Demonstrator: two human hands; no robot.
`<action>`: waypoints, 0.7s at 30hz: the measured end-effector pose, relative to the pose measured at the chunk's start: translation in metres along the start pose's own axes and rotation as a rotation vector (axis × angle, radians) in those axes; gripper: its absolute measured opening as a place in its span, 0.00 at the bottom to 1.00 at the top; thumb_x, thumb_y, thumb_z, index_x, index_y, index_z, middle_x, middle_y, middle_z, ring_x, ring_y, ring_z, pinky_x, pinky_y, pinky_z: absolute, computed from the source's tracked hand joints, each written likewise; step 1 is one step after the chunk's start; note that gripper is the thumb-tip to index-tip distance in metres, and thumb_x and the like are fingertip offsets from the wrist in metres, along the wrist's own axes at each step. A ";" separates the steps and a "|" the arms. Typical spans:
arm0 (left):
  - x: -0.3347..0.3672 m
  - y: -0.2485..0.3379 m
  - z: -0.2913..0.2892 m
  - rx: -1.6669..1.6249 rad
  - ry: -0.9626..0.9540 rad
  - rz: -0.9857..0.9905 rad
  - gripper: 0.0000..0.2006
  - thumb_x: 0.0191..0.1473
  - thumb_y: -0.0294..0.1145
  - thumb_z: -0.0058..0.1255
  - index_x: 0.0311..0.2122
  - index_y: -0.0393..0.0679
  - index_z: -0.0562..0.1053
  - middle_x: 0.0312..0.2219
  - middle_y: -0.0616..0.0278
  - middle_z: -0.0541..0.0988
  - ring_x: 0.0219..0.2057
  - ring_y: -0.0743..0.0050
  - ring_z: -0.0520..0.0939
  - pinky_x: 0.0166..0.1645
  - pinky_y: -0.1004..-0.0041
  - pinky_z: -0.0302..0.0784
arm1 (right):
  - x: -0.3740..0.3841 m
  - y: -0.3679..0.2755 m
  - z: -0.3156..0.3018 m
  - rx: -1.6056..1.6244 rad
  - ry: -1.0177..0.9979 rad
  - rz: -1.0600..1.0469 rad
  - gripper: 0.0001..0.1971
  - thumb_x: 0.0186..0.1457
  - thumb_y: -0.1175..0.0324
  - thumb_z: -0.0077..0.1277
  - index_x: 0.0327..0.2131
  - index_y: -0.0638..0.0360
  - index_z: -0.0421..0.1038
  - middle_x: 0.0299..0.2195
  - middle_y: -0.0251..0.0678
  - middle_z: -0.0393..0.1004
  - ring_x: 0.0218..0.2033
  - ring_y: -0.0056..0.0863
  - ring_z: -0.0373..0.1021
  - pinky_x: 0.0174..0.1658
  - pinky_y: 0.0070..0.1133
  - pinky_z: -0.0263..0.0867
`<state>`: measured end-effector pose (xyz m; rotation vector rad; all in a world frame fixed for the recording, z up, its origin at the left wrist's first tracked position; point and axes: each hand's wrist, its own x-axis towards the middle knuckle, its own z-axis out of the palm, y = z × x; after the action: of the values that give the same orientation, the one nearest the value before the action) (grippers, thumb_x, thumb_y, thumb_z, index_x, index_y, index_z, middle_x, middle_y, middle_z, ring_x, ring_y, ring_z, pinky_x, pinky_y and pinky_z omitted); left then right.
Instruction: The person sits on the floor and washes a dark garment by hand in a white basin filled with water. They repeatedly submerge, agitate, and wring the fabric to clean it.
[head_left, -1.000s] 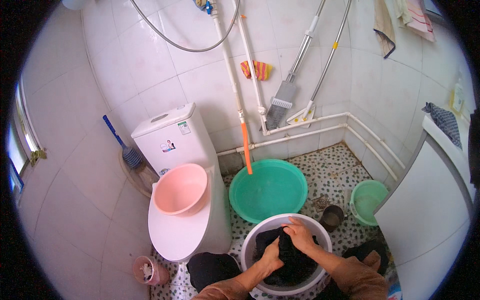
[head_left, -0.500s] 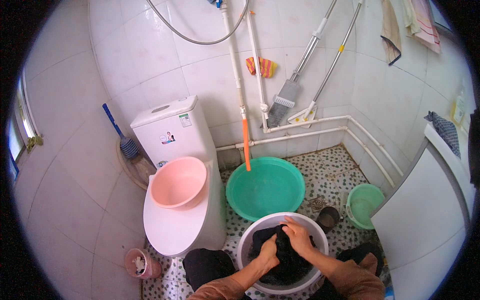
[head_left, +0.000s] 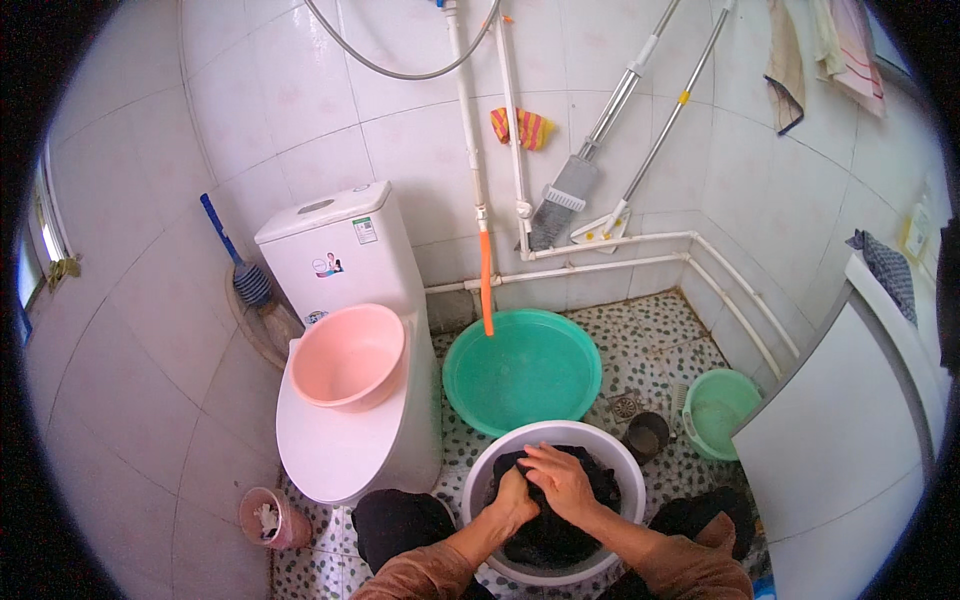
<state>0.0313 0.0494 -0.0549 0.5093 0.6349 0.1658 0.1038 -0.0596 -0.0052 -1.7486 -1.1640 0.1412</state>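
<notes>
A white basin (head_left: 634,490) stands on the floor between my knees, with a wet black cloth garment (head_left: 555,535) bunched inside it. My left hand (head_left: 512,502) is closed on a fold of the garment at the basin's left-middle. Over the cloth, right beside the left hand, lies my right hand (head_left: 562,484), its fingers stretched out toward the upper left. Part of the garment is hidden beneath both hands. Just beyond the basin is a wide green basin (head_left: 525,375) holding water, with an orange hose (head_left: 487,285) hanging down over it.
At left is a toilet (head_left: 330,465) with a pink basin (head_left: 350,360) on its lid. A pink bin (head_left: 275,520) stands nearer. To the right are a dark cup (head_left: 646,436), a light green bucket (head_left: 722,412) and a white cabinet (head_left: 850,400). Mops (head_left: 565,200) lean behind.
The right hand has shifted left over the garment, closer to the left hand, and its fingers have straightened. My view has moved slightly.
</notes>
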 end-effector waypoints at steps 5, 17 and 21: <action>-0.015 0.002 0.033 0.014 0.149 -0.104 0.16 0.65 0.41 0.41 0.48 0.45 0.76 0.44 0.58 0.81 0.46 0.57 0.80 0.55 0.54 0.75 | 0.013 0.038 -0.012 0.186 0.153 0.271 0.12 0.59 0.69 0.51 0.43 0.66 0.78 0.47 0.47 0.78 0.49 0.40 0.75 0.54 0.29 0.69; -0.014 -0.014 0.027 -0.027 0.029 -0.154 0.18 0.66 0.42 0.37 0.54 0.46 0.71 0.49 0.58 0.78 0.50 0.58 0.79 0.58 0.54 0.73 | 0.007 0.022 -0.010 -0.018 0.120 -0.060 0.16 0.57 0.70 0.54 0.49 0.61 0.76 0.57 0.46 0.71 0.58 0.46 0.67 0.60 0.35 0.62; -0.017 0.002 0.022 0.010 0.035 -0.021 0.17 0.67 0.38 0.34 0.52 0.47 0.73 0.46 0.58 0.80 0.47 0.58 0.81 0.55 0.57 0.76 | 0.009 0.009 -0.013 0.205 -0.001 0.254 0.21 0.62 0.67 0.52 0.56 0.62 0.69 0.56 0.51 0.71 0.59 0.42 0.67 0.59 0.29 0.64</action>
<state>0.0306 0.0372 -0.0299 0.5096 0.6753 0.1519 0.1214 -0.0616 -0.0021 -1.7064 -0.8904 0.4006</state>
